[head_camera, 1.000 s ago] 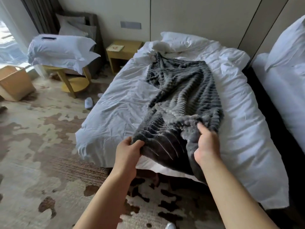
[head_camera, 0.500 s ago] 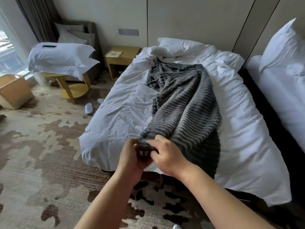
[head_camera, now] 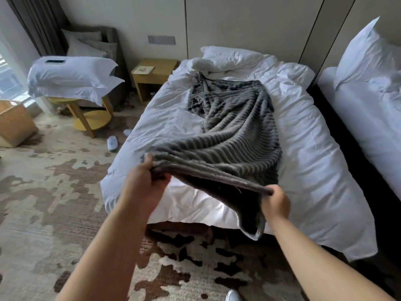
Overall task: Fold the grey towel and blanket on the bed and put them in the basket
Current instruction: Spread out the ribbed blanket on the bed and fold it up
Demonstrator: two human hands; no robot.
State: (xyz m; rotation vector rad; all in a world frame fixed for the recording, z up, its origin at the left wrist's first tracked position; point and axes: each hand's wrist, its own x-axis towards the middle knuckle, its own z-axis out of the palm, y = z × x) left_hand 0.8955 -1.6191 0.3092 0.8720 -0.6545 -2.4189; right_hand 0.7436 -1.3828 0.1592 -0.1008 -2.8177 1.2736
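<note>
**Two-handed grip on blanket (head_camera: 234,137) at foot of bed (head_camera: 314,181)**

Seen on my remote feed: the left hand (head_camera: 145,183) is clamped on the near edge of the grey ribbed blanket. Its thumb lies on top and it lifts the cloth clear of the white sheet. The right hand (head_camera: 276,203) pinches the same edge farther along, fingers curled round the hem. The hands are apart, with the edge drawn in a slanting line between them, higher on the left. Below the right hand a loose corner hangs past the foot of the bed. I can see the dark underside of the raised part.

The rest of the blanket lies rumpled down the middle of the bed. It narrows to a twisted end near a white pillow (head_camera: 230,57) at the head.

The basket (head_camera: 15,127) stands on the patterned carpet (head_camera: 43,213) at the far left of my view, by the window and well apart from the bed. Between it and the bed, a round yellow counter (head_camera: 93,119) carries two stacked pillows (head_camera: 71,77). A wooden nightstand (head_camera: 156,72) sits just beside the head of the bed. White slippers (head_camera: 112,143) lie on the carpet near the bed's left side. A second bed (head_camera: 368,131) runs along the right edge of the frame.
</note>
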